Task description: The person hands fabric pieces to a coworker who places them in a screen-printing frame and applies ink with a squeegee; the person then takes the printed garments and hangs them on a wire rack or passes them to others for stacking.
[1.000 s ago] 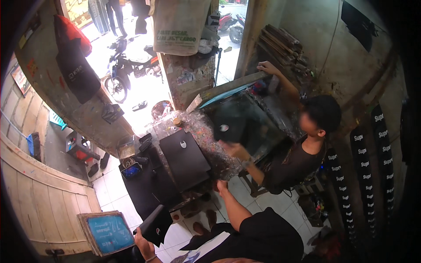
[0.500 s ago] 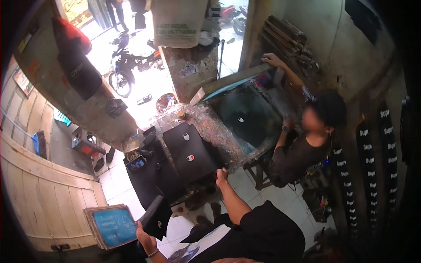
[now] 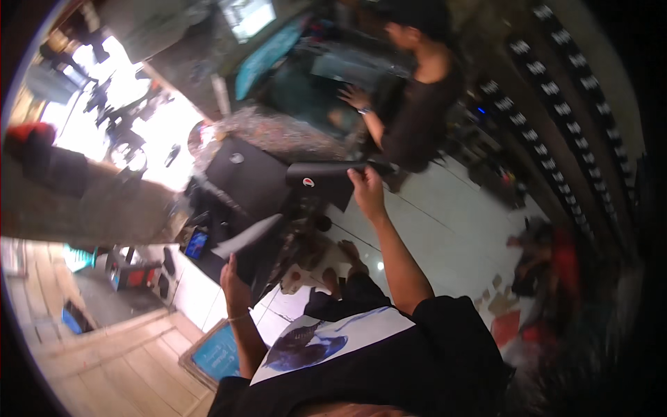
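Observation:
My right hand pinches the edge of a black sheet with a small red-and-white print, raised over the right side of the worktable. My left hand grips another black sheet, curled, with a bright sheen along its bent top, low at the table's front left. Between and beyond my hands, a flat black sheet with a pale print lies on the dark table. A phone with a lit blue screen sits left of my left hand. The view is blurred.
A co-worker stands at a glass-topped station, one hand spread over it. The bright doorway with a motorbike is upper left. Printed black strips line the right side. A blue-faced frame leans at lower left; tiled floor lies below.
My right hand has lifted a printed sheet from the table's edge. The view has swung, and the co-worker's hand has moved from the station's far end onto its glass.

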The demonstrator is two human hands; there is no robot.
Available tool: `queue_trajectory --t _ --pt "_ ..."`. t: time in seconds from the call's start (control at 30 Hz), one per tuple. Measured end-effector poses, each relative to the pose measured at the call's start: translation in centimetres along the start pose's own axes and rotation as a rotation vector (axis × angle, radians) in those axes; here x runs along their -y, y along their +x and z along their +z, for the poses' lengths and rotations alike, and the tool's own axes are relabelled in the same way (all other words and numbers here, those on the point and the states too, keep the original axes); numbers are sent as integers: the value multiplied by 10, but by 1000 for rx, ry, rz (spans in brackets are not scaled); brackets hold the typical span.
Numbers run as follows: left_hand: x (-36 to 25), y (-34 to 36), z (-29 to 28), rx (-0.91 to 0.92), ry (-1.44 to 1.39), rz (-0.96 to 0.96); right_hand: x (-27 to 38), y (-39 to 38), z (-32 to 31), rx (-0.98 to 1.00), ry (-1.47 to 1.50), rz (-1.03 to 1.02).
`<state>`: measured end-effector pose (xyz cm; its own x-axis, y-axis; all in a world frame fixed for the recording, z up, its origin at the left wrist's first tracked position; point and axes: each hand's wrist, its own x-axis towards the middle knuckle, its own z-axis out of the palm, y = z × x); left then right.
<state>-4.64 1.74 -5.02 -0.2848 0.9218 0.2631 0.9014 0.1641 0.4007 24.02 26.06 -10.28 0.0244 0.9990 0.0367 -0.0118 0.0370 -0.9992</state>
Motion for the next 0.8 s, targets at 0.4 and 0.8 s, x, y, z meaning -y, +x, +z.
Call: queue_trajectory --t 0.4,0.8 --pt "-272 72 131 365 -353 757 111 -217 -350 -815 -96 -128" --pt "-640 -30 254 1356 -1300 -73 157 -400 -624 -951 -837 241"
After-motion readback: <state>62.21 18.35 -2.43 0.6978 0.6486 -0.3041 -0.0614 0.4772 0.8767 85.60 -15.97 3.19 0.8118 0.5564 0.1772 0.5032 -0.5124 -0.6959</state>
